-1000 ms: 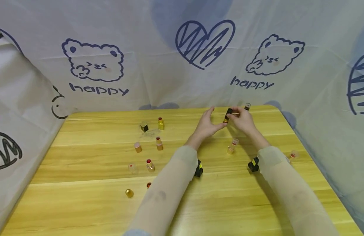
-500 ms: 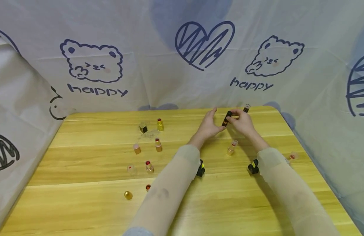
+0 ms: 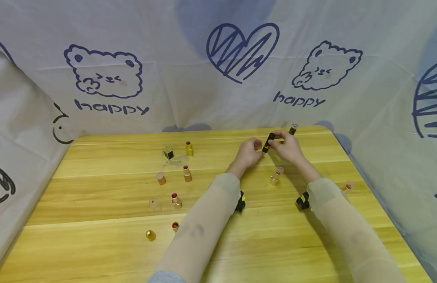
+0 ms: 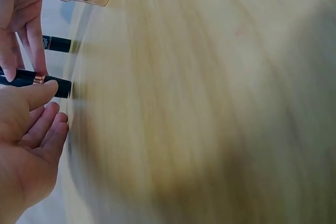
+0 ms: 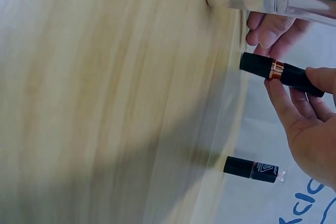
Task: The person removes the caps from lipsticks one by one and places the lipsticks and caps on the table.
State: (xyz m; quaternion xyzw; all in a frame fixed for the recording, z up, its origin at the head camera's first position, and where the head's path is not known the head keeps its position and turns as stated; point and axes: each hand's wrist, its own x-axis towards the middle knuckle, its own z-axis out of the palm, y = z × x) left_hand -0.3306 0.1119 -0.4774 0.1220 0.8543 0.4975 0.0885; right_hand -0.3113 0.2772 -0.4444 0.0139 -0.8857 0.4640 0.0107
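Head view: right hand (image 3: 287, 147) pinches the tube (image 3: 267, 144) tilted, perhaps so left hand (image 3: 249, 153) can reach its lower end. Left's own hold? Can't tell.

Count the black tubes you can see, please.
2: a gold-banded tube held in the right hand, and a clear-topped tube standing upright beyond it. Sleeves may hide others.

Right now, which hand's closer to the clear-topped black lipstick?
Right: the right hand is just in front of the clear-topped lipstick; the left hand is farther left.

Cream sleeves (image 3: 204, 214), left smudged; black wrist units (image 3: 303, 201), seemingly yellow-marked.
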